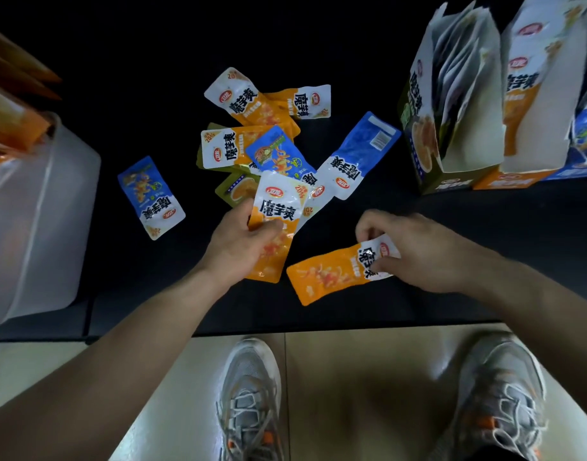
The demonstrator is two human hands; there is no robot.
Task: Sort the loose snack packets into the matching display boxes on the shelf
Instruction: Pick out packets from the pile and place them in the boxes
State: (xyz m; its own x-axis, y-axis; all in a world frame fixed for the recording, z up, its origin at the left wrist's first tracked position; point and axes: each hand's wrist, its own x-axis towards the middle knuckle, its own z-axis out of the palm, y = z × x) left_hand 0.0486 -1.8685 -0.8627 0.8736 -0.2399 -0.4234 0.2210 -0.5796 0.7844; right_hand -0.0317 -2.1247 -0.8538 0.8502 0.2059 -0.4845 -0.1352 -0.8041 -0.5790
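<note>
My left hand [237, 242] grips an orange-and-white snack packet [276, 207] just above the black shelf. My right hand [415, 247] pinches the white end of a second orange packet [328, 274], which lies flat. Behind them a loose pile of packets [252, 144] mixes orange, blue and green ones. One blue packet [151, 196] lies apart on the left, another blue packet [362, 154] on the right. Display boxes stand at the back right: a green box [418, 128], an orange box [521, 94] and a blue box [584, 128].
A translucent plastic bin [42, 211] with orange packs above it stands at the left. The black shelf [352, 314] ends at a front edge above a tiled floor, where my two grey shoes [249, 404] show.
</note>
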